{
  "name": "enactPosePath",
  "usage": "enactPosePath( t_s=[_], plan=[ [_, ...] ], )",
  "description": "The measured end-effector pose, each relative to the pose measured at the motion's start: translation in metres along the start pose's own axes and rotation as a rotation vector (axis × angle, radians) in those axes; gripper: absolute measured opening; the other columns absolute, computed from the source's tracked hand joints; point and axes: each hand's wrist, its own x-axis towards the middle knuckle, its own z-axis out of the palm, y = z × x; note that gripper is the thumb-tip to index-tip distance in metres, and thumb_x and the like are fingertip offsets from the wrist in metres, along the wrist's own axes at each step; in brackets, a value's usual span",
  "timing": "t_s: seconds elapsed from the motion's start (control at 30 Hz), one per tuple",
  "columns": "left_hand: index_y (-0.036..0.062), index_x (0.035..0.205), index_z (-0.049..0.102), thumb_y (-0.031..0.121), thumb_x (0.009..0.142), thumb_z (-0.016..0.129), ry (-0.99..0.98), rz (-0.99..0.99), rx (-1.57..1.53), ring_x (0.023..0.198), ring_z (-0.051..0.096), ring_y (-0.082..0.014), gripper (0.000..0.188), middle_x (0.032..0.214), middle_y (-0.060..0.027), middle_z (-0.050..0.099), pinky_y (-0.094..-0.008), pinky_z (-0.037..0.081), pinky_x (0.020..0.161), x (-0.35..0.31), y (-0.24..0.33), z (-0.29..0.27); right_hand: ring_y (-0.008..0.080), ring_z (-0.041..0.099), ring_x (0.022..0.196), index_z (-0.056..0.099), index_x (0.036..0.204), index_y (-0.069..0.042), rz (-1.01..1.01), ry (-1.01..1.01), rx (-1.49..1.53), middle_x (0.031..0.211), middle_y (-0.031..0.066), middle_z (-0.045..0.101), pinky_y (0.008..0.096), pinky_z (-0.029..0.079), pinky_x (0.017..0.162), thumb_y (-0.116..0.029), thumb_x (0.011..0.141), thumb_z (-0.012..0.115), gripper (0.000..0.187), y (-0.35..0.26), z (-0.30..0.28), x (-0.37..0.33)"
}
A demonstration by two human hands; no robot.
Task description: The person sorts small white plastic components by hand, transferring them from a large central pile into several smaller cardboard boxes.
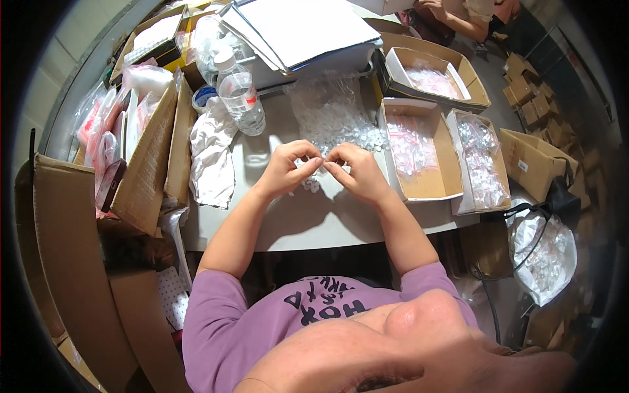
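Pinching tiny white plastic piece (323, 162) between both hands: left hand (286, 168), right hand (357, 171), grip narrow; glossy pile (341, 128) beyond.

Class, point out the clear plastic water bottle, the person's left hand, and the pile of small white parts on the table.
water bottle (241, 98), head view, on its clear body.
left hand (288, 169), head view, on its back.
pile of small white parts (341, 128), head view, on its middle.

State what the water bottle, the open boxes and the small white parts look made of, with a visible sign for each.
Water bottle: clear glossy plastic, see-through. Open boxes: brown matte cardboard, folded flaps. Small white parts: probably translucent plastic, too small to tell surely.
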Motion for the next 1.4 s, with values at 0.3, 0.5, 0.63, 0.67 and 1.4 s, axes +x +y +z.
enactPosePath(
  t_s=[0.3, 0.5, 0.63, 0.67, 1.4],
  plan=[
    [-0.0016, 0.078, 0.057, 0.008, 0.084, 0.060, -0.082, -0.034, -0.234, 0.074, 0.050, -0.0106, 0.012, 0.080, -0.0044, 0.056, -0.0248, 0.040, 0.066, -0.005, -0.002, -0.002, 0.0212, 0.053, 0.066, 0.054, 0.079, 0.000, 0.046, -0.092, 0.174, 0.073, 0.0102, 0.054, 0.0315, 0.043, 0.062, -0.015, 0.081, 0.061, 0.017, -0.010, -0.003, 0.001],
    [-0.0028, 0.084, 0.059, 0.006, 0.086, 0.059, 0.039, -0.129, -0.338, 0.076, 0.051, -0.0094, 0.009, 0.083, -0.0036, 0.056, -0.0219, 0.040, 0.068, -0.001, -0.002, 0.002, 0.0186, 0.051, 0.063, 0.055, 0.077, 0.000, 0.104, 0.003, 0.137, 0.070, 0.0076, 0.054, 0.0296, 0.041, 0.058, -0.016, 0.081, 0.064, 0.019, -0.007, -0.013, -0.004],
    [-0.0009, 0.097, 0.058, 0.008, 0.088, 0.060, 0.145, -0.123, -0.459, 0.073, 0.050, -0.0044, 0.013, 0.082, 0.0011, 0.057, -0.0178, 0.040, 0.064, -0.007, -0.010, -0.001, 0.0198, 0.054, 0.066, 0.056, 0.078, 0.001, 0.027, 0.231, -0.114, 0.072, 0.0099, 0.056, 0.0294, 0.043, 0.061, -0.012, 0.082, 0.064, 0.016, -0.023, -0.047, -0.013],
    [-0.0011, 0.098, 0.058, 0.009, 0.087, 0.061, 0.158, -0.146, -0.471, 0.073, 0.051, -0.0043, 0.015, 0.083, 0.0013, 0.057, -0.0177, 0.040, 0.064, -0.008, -0.009, 0.000, 0.0165, 0.054, 0.068, 0.057, 0.079, 0.000, 0.066, 0.344, -0.145, 0.072, 0.0072, 0.057, 0.0285, 0.043, 0.063, -0.010, 0.082, 0.063, 0.012, -0.022, -0.061, -0.021],
    [-0.0010, 0.103, 0.057, 0.008, 0.085, 0.064, 0.023, -0.175, -0.418, 0.081, 0.053, -0.0066, 0.020, 0.090, -0.0015, 0.059, -0.0206, 0.042, 0.072, -0.006, -0.016, 0.010, 0.0373, 0.060, 0.086, 0.063, 0.097, -0.003, 0.658, -0.100, -0.879, 0.090, 0.0193, 0.064, 0.0419, 0.047, 0.079, -0.006, 0.072, 0.062, 0.025, 0.075, -0.135, -0.052]
  ],
)
